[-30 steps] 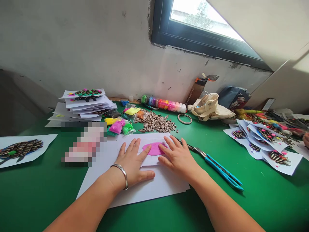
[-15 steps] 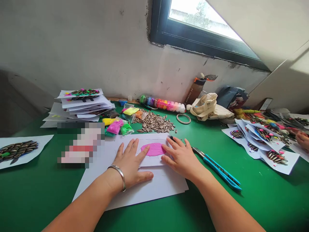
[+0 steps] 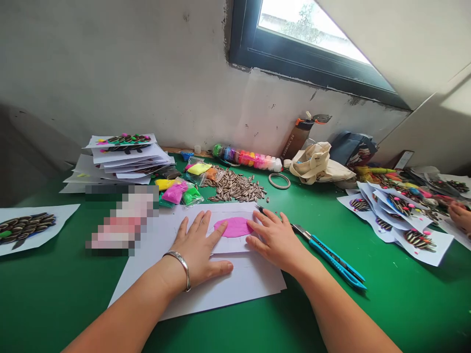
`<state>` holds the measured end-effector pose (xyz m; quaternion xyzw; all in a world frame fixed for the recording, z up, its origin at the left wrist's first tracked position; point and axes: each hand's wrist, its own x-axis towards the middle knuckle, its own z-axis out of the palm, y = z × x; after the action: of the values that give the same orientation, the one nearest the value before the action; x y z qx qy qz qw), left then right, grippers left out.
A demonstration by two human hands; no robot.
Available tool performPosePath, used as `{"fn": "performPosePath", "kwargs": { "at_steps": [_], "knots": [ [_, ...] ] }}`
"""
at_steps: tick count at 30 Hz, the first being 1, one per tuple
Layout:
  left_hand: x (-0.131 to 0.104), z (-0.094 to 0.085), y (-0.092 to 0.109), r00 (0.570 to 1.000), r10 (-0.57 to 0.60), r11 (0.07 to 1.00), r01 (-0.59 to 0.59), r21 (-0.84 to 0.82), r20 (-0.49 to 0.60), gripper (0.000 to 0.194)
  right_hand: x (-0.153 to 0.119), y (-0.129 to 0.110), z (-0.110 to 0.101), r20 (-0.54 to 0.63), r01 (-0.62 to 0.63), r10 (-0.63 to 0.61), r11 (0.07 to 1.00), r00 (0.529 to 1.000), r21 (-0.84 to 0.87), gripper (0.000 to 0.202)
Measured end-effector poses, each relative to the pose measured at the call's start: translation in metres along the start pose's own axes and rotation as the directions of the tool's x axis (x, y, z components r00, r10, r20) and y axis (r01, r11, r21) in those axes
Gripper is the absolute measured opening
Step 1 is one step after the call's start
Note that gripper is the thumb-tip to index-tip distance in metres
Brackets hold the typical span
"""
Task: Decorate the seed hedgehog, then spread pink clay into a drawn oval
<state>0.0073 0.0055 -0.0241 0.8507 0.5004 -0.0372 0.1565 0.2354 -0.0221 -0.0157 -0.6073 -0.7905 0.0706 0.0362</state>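
Observation:
A flat pink oval of clay (image 3: 232, 228) lies on a white paper (image 3: 235, 246), which rests on larger white sheets (image 3: 221, 291). My left hand (image 3: 200, 250), with a silver bangle at the wrist, lies spread over the paper, its index fingertip at the oval's left edge. My right hand (image 3: 274, 241) is spread on the other side, with a fingertip touching the oval's right edge. Neither hand holds anything. A black-tipped tool (image 3: 260, 209) is partly hidden behind my right hand. A blue utility knife (image 3: 333, 257) lies to the right.
Sunflower seeds (image 3: 239, 187), bagged coloured clay (image 3: 175, 192) and a tape roll (image 3: 279, 181) lie behind the paper. Seed-covered papers are stacked (image 3: 125, 159) at left and spread (image 3: 399, 211) at right. A bottle (image 3: 296, 139) stands by the wall. Another person's hand (image 3: 459, 215) shows at far right.
Both hands keep nearly the same place and pose around the pink oval. The view has shifted very slightly, and the other person's hand at far right has moved a little left.

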Motion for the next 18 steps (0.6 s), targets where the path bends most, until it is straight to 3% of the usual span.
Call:
{"fn": "performPosePath", "kwargs": {
  "at_steps": [7, 13, 18],
  "knots": [
    [-0.001, 0.0001, 0.0001, 1.0, -0.002, 1.0, 0.002, 0.01, 0.005, 0.093, -0.0018, 0.0055, -0.005, -0.027, -0.032, 0.035, 0.996, 0.999, 0.088, 0.046],
    [-0.0004, 0.0002, 0.0007, 1.0, -0.005, 1.0, 0.005, 0.01, 0.002, 0.092, -0.0003, 0.0041, -0.0033, -0.003, 0.034, -0.034, 0.996, 0.999, 0.082, 0.038],
    [-0.0006, 0.0005, 0.0007, 1.0, -0.001, 1.0, 0.001, 0.002, 0.0, 0.092, 0.0015, 0.0068, -0.0029, -0.006, -0.006, 0.007, 0.985, 1.0, 0.172, 0.044]
  ]
}}
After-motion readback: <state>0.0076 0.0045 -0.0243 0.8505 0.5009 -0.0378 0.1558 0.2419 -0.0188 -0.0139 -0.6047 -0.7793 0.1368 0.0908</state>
